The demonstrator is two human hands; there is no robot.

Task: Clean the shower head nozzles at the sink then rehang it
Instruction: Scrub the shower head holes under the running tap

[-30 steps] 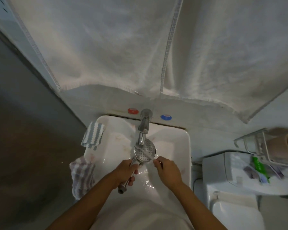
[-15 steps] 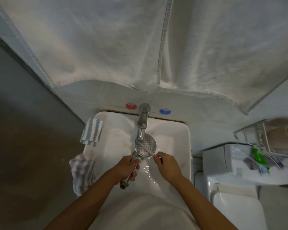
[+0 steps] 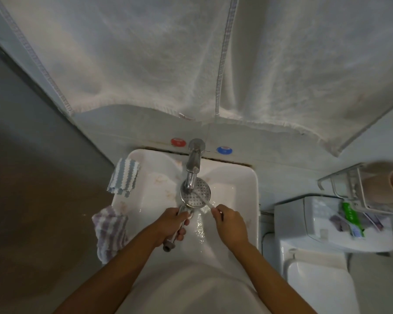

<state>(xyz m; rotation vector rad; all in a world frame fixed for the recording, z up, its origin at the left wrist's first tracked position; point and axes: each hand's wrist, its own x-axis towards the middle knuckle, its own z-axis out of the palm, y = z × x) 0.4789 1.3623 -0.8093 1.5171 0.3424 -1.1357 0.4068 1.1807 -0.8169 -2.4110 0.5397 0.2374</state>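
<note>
The shower head (image 3: 196,193) is held over the white sink (image 3: 247,196), its nozzle face up, just under the faucet (image 3: 193,165). The left hand (image 3: 173,223) is wrapped around its metal handle. The right hand (image 3: 230,223) pinches a thin pale brush (image 3: 205,201) whose tip lies on the nozzle face. Two striped cloths (image 3: 123,175) hang on the left rim of the sink.

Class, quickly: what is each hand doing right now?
Left hand: grips the shower head handle.
Right hand: pinches a thin brush.
</note>
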